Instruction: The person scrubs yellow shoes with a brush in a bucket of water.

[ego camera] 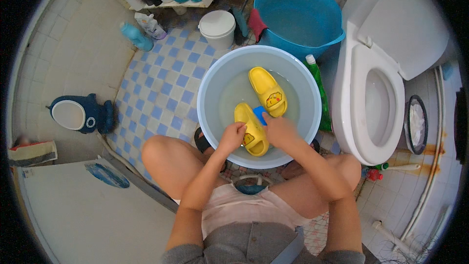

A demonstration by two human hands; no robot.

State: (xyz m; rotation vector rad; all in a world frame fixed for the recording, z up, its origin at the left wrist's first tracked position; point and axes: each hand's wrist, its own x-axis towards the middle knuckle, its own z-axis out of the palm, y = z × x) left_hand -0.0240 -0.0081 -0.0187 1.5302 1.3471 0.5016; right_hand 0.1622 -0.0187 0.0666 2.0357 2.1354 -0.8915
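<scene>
A light blue plastic basin (227, 62) with water in it stands on the floor in front of me. My left hand (233, 137) grips the left side of a yellow slide sandal (252, 130) near its cartoon-decorated strap. My right hand (280, 130) is at that sandal's right side, with a small blue brush or sponge (260, 114) under its fingertips; the hand is partly blurred. The second yellow slide sandal (268, 91) lies in the basin at the upper right, its strap end close to the blue piece.
Behind the basin are a white lidded bucket (217, 25) and a blue tub (304, 14). A green bottle (318, 91) stands between the basin and the white toilet (373, 113). Detergent bottles (136, 36) are at the back left, a dark blue child's urinal (82, 113) at the left wall.
</scene>
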